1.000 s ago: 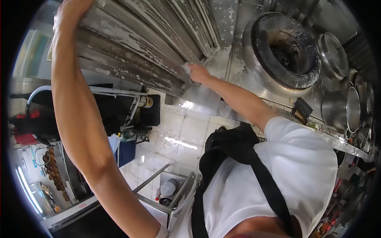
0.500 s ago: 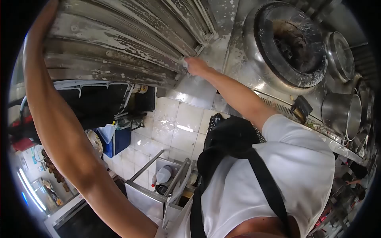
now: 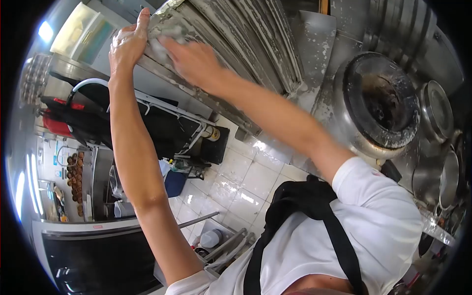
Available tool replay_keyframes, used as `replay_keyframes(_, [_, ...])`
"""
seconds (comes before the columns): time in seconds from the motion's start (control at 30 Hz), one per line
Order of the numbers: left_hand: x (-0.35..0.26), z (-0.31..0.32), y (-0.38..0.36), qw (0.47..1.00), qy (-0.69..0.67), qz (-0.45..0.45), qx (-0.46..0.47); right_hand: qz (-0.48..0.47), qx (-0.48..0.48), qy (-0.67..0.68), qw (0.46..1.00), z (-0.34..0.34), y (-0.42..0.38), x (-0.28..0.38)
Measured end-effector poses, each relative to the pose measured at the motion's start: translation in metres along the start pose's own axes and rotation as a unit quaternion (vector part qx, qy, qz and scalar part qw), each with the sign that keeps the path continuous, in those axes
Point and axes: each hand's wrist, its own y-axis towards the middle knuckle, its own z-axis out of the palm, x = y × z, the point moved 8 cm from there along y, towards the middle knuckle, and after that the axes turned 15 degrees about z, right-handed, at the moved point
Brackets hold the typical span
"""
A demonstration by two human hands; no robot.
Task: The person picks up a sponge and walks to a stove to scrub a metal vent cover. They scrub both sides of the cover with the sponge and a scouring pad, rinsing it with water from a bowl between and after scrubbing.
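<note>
A large ridged metal panel (image 3: 223, 51), looking like a range-hood baffle filter, leans at the top middle with white suds streaked along its ridges. At its upper left corner my left hand (image 3: 127, 48) is closed around the edge, thumb pointing up. My right hand (image 3: 196, 64) presses on the sudsy face just beside it, fingers closed and blurred by motion. Whatever lies under those fingertips is hidden by foam and blur. The panel's lower end rests near a wet steel surface (image 3: 312, 44).
A round wok burner (image 3: 383, 98) stands at the right, with metal pots (image 3: 437, 110) beside it. A folded white-framed cart (image 3: 162, 110) with black cloth is below the panel. Wet floor tiles (image 3: 246, 177) and a metal stand (image 3: 211, 241) lie near my body.
My right hand has swept from the panel's lower end up to its upper left corner. The view has turned, bringing my left hand into sight on the edge.
</note>
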Motion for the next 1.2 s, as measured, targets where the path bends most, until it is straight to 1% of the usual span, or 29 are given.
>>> replay_keyframes(0.07, [0.0, -0.002, -0.001, 1.0, -0.011, 0.007, 0.005, -0.033, 0.018, -0.138, 0.99, 0.012, 0.016, 0.015])
replay_keyframes(0.1, [-0.002, -0.002, -0.002, 1.0, -0.01, 0.022, 0.005, -0.039, 0.016, -0.145, 0.989, 0.012, 0.009, 0.013])
replay_keyframes(0.17, [-0.007, -0.004, -0.001, 0.999, -0.01, 0.042, 0.003, -0.018, -0.007, -0.174, 0.985, 0.014, -0.018, -0.015])
replay_keyframes(0.2, [-0.007, -0.001, -0.002, 0.999, -0.015, 0.044, 0.022, -0.016, -0.008, -0.176, 0.984, 0.017, -0.028, -0.026])
replay_keyframes(0.23, [-0.003, -0.001, -0.002, 0.998, -0.018, 0.044, 0.034, -0.026, 0.001, -0.205, 0.978, 0.016, -0.034, -0.025])
replay_keyframes(0.27, [-0.002, -0.005, 0.001, 0.999, -0.019, 0.044, 0.022, -0.04, 0.006, -0.236, 0.971, 0.016, -0.031, -0.023])
replay_keyframes(0.3, [-0.002, -0.004, 0.001, 0.999, -0.011, 0.035, 0.005, -0.035, 0.0, -0.237, 0.971, 0.02, -0.021, -0.019])
replay_keyframes(0.33, [-0.003, -0.001, 0.001, 1.0, -0.005, 0.027, -0.009, -0.062, -0.03, -0.269, 0.961, 0.013, -0.003, 0.012])
replay_keyframes(0.37, [-0.008, -0.002, 0.001, 0.999, -0.002, 0.026, 0.022, -0.097, -0.062, -0.303, 0.946, 0.007, 0.012, 0.035])
replay_keyframes(0.47, [-0.004, -0.002, 0.002, 1.0, -0.016, 0.024, 0.003, -0.111, -0.062, -0.345, 0.93, 0.011, 0.006, 0.036])
replay_keyframes(0.5, [-0.005, -0.003, 0.007, 0.999, -0.021, 0.029, -0.004, -0.114, -0.068, -0.351, 0.927, 0.009, 0.001, 0.03])
replay_keyframes(0.53, [-0.005, -0.006, 0.004, 1.0, -0.015, 0.027, -0.003, -0.106, -0.059, -0.356, 0.927, 0.017, -0.015, 0.011])
replay_keyframes(0.6, [-0.004, -0.001, -0.011, 1.0, -0.008, 0.028, 0.011, -0.086, -0.043, -0.358, 0.929, 0.025, -0.035, -0.003])
replay_keyframes(0.67, [-0.011, -0.007, -0.007, 0.999, 0.004, 0.037, -0.026, -0.103, -0.026, -0.357, 0.928, 0.015, -0.027, 0.009])
replay_keyframes(0.7, [-0.011, -0.006, -0.004, 0.999, -0.009, 0.042, -0.031, -0.099, -0.03, -0.359, 0.927, 0.012, -0.01, 0.016])
replay_keyframes(0.77, [-0.013, -0.006, -0.001, 0.999, -0.011, 0.043, -0.007, -0.163, -0.043, -0.383, 0.908, 0.007, 0.02, 0.057])
replay_keyframes(0.8, [-0.01, -0.005, -0.002, 0.999, -0.013, 0.032, 0.011, -0.164, -0.038, -0.385, 0.907, 0.008, 0.013, 0.052])
replay_keyframes(0.83, [-0.008, 0.001, -0.005, 0.999, -0.012, 0.035, 0.024, -0.147, -0.039, -0.374, 0.915, 0.012, -0.005, 0.034])
replay_keyframes(0.87, [-0.008, -0.001, -0.003, 0.999, -0.009, 0.037, 0.006, -0.139, -0.046, -0.367, 0.919, 0.011, -0.018, 0.016])
replay_keyframes(0.9, [-0.006, -0.002, -0.002, 0.999, -0.009, 0.035, -0.013, -0.14, -0.002, -0.415, 0.899, 0.023, -0.038, -0.023])
replay_keyframes(0.93, [-0.002, 0.008, -0.004, 0.999, -0.01, 0.035, 0.001, -0.13, 0.05, -0.455, 0.879, 0.038, -0.07, -0.064])
replay_keyframes(0.97, [0.002, 0.011, 0.001, 0.999, -0.011, 0.039, 0.0, -0.129, 0.055, -0.455, 0.879, 0.04, -0.082, -0.084])
replay_keyframes(1.0, [0.005, 0.008, 0.008, 0.999, -0.012, 0.045, -0.009, -0.191, 0.002, -0.426, 0.885, 0.035, -0.086, -0.087])
replay_keyframes(1.03, [0.008, 0.009, 0.01, 0.999, -0.011, 0.045, -0.007, -0.244, -0.05, -0.391, 0.886, 0.029, -0.09, -0.085])
replay_keyframes(1.07, [0.009, 0.009, 0.013, 0.998, -0.005, 0.055, -0.013, -0.231, -0.024, -0.413, 0.88, 0.026, -0.067, -0.065])
replay_keyframes(1.1, [0.008, 0.012, 0.016, 0.998, 0.0, 0.067, -0.016, -0.216, 0.003, -0.436, 0.874, 0.018, -0.031, -0.027])
replay_keyframes(1.13, [0.007, 0.012, 0.02, 0.998, -0.002, 0.068, -0.009, -0.21, 0.005, -0.411, 0.887, 0.009, 0.006, 0.015])
replay_keyframes(1.17, [0.006, 0.011, 0.024, 0.996, 0.008, 0.087, 0.015, -0.204, 0.013, -0.385, 0.9, 0.007, 0.027, 0.034])
replay_keyframes(1.2, [0.006, 0.015, 0.023, 0.993, 0.019, 0.105, 0.046, -0.195, 0.027, -0.381, 0.904, 0.014, 0.017, 0.02])
